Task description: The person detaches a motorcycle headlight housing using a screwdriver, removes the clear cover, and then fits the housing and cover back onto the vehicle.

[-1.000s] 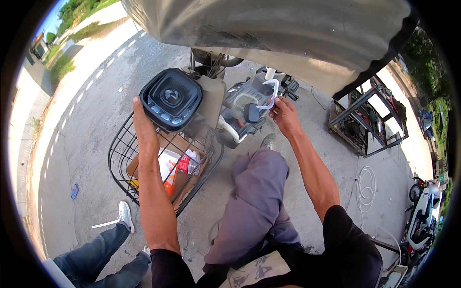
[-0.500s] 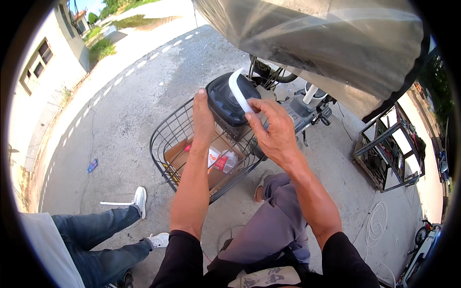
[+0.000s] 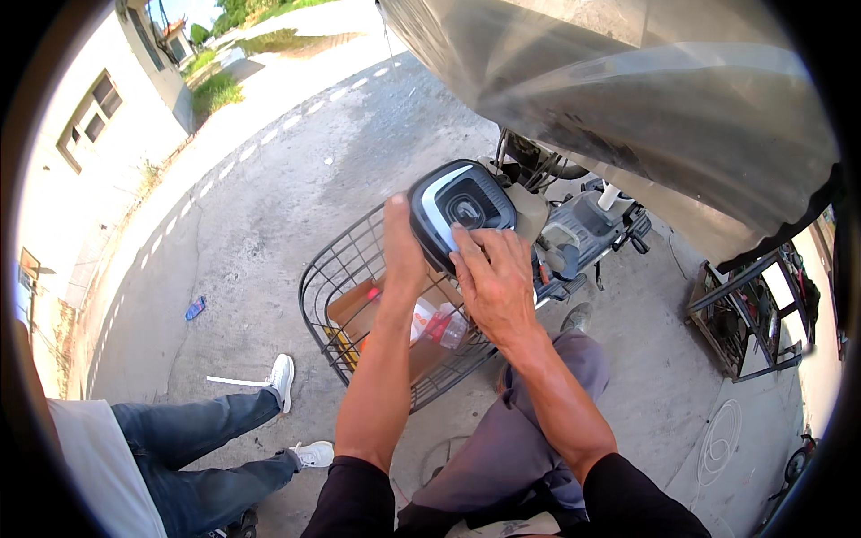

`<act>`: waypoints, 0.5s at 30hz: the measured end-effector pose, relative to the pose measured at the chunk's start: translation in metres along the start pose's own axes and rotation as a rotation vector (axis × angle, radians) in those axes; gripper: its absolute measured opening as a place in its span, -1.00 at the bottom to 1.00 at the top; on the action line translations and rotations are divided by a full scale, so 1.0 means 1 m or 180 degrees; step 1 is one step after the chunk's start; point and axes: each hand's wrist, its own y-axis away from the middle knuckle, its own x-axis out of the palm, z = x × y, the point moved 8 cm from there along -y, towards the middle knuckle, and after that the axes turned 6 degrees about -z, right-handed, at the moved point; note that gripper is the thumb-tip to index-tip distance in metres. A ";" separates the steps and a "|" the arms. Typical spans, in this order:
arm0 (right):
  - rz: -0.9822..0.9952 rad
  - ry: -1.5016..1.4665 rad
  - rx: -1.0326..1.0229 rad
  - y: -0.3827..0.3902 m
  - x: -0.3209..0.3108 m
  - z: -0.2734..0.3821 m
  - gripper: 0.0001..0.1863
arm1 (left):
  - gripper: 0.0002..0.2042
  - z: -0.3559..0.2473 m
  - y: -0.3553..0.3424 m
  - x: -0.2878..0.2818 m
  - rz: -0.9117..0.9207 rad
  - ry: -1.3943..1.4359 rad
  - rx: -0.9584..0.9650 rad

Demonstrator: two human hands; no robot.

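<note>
A black rounded-square housing [image 3: 419, 218] with a round lens-like centre, like a lamp, is at the basket's far right end. My left hand [image 3: 402, 242] grips its left side, thumb up along the edge and the other fingers hidden behind it. A white curved trim strip [image 3: 434, 195] lies along the left part of the housing's face. My right hand [image 3: 498, 282] is laid over the lower front of the housing, fingers stretched out, fingertips beside the strip's lower end. Below my hands is a black wire basket [image 3: 314, 300].
A cardboard box [image 3: 354, 309] with a clear plastic bottle [image 3: 448, 327] lies in the basket. A scooter [image 3: 574, 233] under a clear sheet cover [image 3: 628, 117] stands to the right, near a metal-framed rack [image 3: 753, 314]. Another person's legs [image 3: 193, 430] are at lower left.
The white strip, earlier raised in my right hand, now lies against the housing. The housing has turned so its lens-like front shows, and my right hand's fingers have flattened onto it.
</note>
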 end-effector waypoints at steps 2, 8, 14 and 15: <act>-0.0017 -0.0030 -0.0041 0.000 0.001 -0.002 -0.57 | -0.52 -0.007 0.007 0.008 0.0054 0.0277 -0.0246; -0.0054 -0.0137 -0.0080 -0.004 0.001 -0.005 -0.54 | -0.49 -0.022 0.017 0.016 0.0010 0.0232 -0.0356; 0.0071 -0.0460 -0.0095 -0.006 0.003 -0.011 -0.51 | -0.44 -0.014 0.007 0.000 0.0117 -0.0324 0.0149; 0.0139 -0.0470 -0.0096 -0.006 0.003 -0.015 -0.51 | -0.40 -0.033 0.016 0.012 0.0123 -0.0600 0.0225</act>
